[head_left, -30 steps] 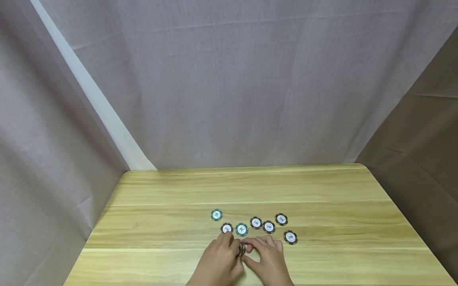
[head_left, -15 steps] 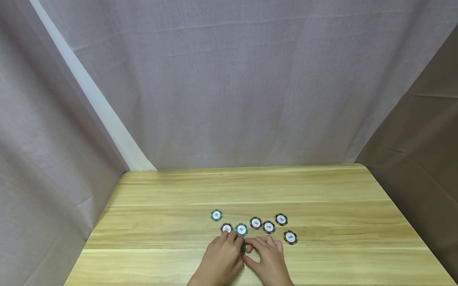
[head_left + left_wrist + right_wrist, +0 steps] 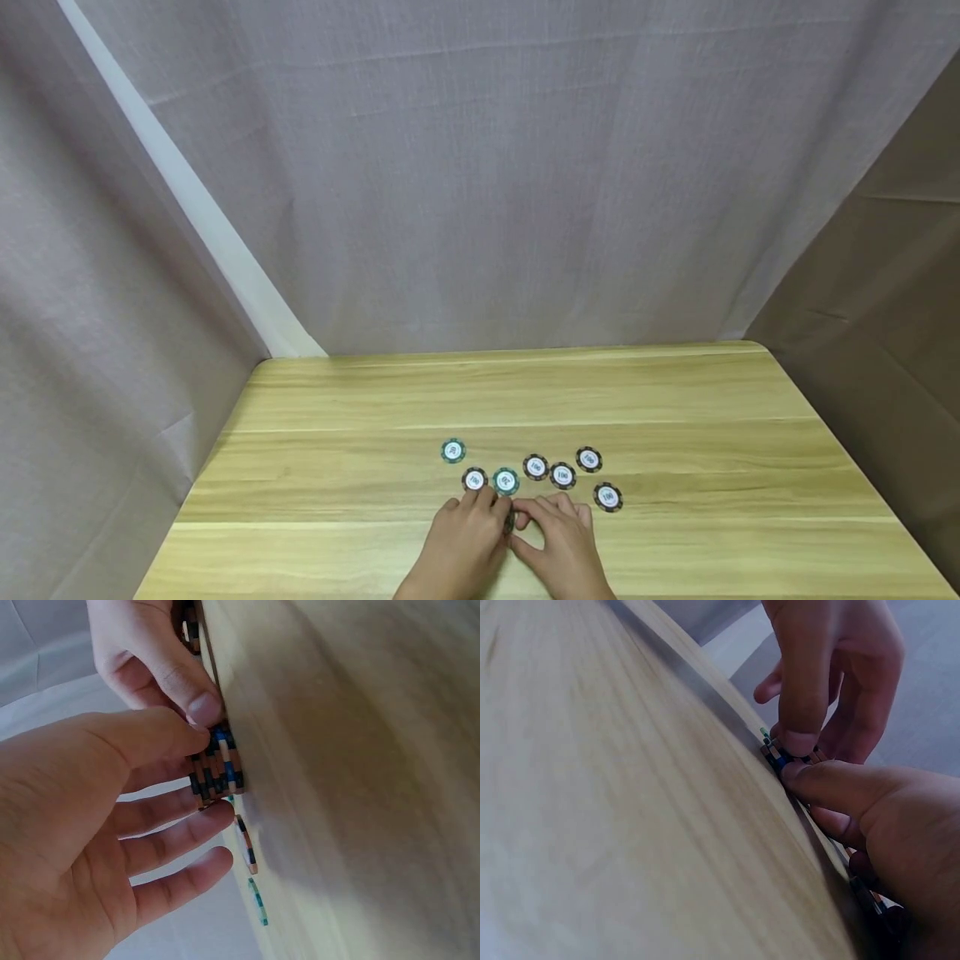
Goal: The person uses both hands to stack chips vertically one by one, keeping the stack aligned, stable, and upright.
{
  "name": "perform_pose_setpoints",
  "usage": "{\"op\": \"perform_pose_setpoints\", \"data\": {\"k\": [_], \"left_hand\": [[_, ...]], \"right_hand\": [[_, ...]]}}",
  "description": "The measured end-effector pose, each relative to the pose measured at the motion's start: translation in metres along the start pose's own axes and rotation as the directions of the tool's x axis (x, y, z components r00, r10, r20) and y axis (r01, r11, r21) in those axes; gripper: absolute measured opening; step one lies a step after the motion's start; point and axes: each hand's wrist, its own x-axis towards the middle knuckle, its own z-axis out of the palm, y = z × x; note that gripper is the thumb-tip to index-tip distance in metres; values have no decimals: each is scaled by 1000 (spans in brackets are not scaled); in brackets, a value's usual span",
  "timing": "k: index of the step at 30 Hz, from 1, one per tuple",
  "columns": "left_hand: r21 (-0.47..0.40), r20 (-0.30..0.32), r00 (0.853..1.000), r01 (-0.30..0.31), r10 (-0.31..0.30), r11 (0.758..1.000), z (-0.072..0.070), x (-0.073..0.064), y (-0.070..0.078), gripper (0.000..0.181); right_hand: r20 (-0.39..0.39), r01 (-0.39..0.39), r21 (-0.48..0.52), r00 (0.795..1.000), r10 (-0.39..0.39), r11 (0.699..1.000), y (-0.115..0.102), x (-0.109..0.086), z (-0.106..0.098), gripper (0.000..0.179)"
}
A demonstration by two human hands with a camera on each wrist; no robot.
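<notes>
A short stack of poker chips (image 3: 216, 769) stands on the table between my two hands, mostly black and orange-brown at the edges, with a blue-marked chip lowest. My left hand (image 3: 462, 537) holds it from the left, thumb on the near side and fingers curled around the far side. From the right, my right hand (image 3: 561, 540) pinches the bottom of the stack between thumb and forefinger. In the head view only a sliver of the stack shows between the fingers. Just beyond my left fingertips lie a black 100 chip (image 3: 475, 478) and a green chip (image 3: 506, 481).
Another green chip (image 3: 453, 451) lies farther back on the left. Several black 100 chips are spread to the right, among them one chip (image 3: 607, 497) near my right hand. The wooden table (image 3: 337, 467) is bounded by grey curtains (image 3: 480, 208) behind and at the sides.
My left hand has shifted slightly right and closed over the stack, covering the top that showed earlier. The right hand and the loose chips have stayed in place.
</notes>
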Motion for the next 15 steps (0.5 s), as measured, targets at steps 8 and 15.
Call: {"op": "perform_pose_setpoints", "data": {"k": [8,15], "left_hand": [[43,-69,997,-22,25,999,-5,0,0,20],[-11,-120,992,-26,24,1000,-9,5,-12,18]], "right_hand": [[-30,39,-32,999,-40,999,1,-1,2,37],[-1,21,-17,1000,-21,1000,1,0,1,38]]}}
